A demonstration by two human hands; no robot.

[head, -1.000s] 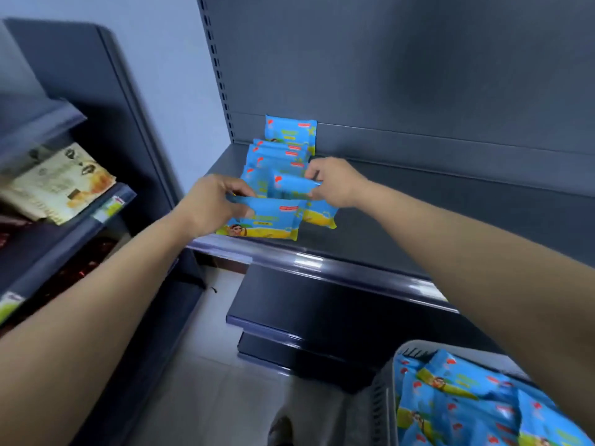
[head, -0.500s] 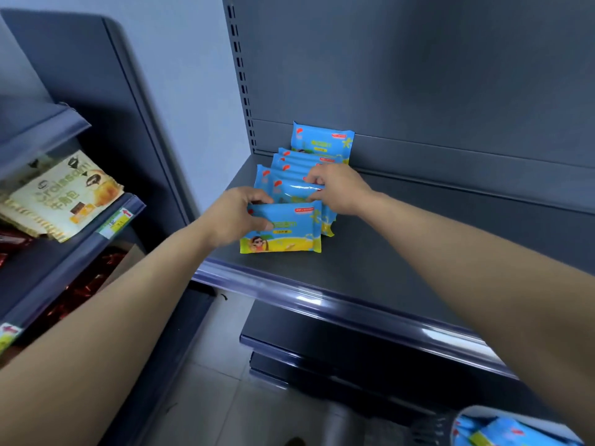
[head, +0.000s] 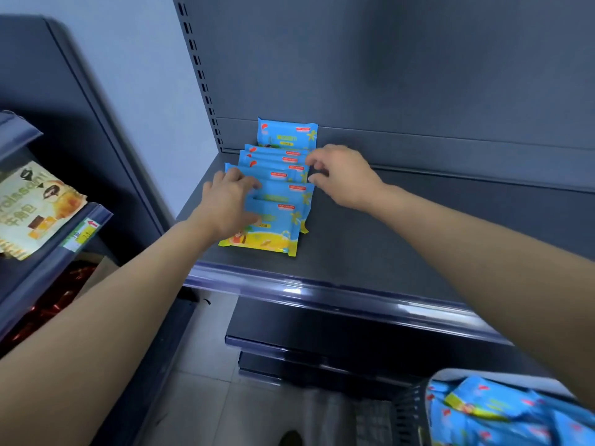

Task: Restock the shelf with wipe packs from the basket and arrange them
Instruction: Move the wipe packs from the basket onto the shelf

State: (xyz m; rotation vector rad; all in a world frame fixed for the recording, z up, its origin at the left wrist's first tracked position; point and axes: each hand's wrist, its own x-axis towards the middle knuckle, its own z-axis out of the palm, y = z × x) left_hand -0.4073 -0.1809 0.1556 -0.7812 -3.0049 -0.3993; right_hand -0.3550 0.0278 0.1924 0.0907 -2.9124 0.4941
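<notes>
l hand (head: 230, 204) gripping wipe packs (head: 280, 233) at l edge; r hand (head: 341, 175) curling alongside, hold unclear. packs seeming light, squashy, slick: pinching sides.

Legible at the left edge of the frame on the beige snack pack (head: 35, 204): "roissan", cut off, with "牛角包" beneath; on the price label (head: 84, 231) below it only a red arrow, digits blurred; print on the blue wipe packs (head: 277, 220) too small to read.
</notes>
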